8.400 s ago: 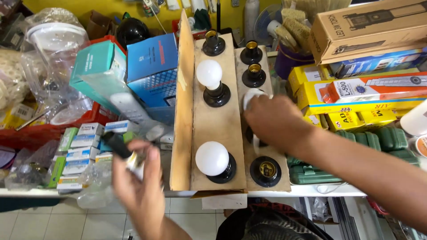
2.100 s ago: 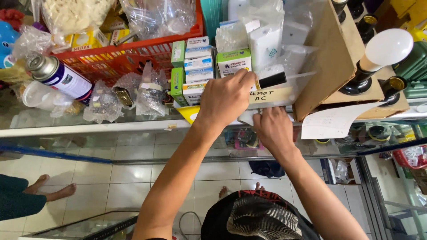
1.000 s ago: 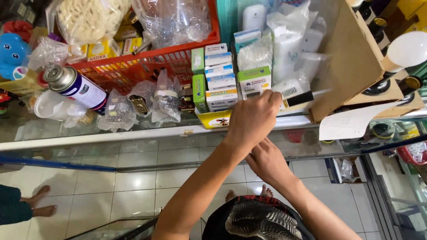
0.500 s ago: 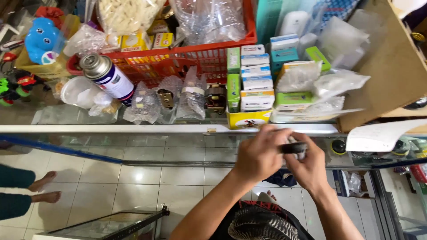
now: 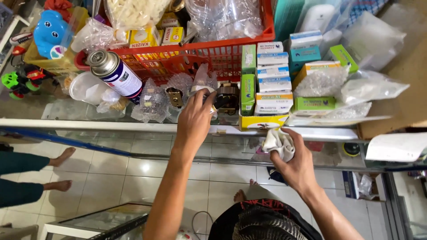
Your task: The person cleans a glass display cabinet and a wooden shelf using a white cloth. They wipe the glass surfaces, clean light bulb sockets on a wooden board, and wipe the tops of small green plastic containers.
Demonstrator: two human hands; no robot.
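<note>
Two hands have parted since half a second ago. The left hand point(image 5: 194, 119) has moved far, over the counter edge point(image 5: 89, 124), fingers closed round a small dark object point(image 5: 219, 102) beside bagged parts point(image 5: 153, 100); a spray can point(image 5: 114, 74) stands left, a red basket point(image 5: 231, 53) blocks farther reach. The right hand point(image 5: 297, 163) stays near, clenching a white cloth point(image 5: 276, 141) below the stacked boxes point(image 5: 272, 78).

We note red basket point(image 5: 222, 53) behind spray can point(image 5: 113, 73); blue elephant toy point(image 5: 51, 33) far left; stacked small boxes point(image 5: 273, 82) right.
</note>
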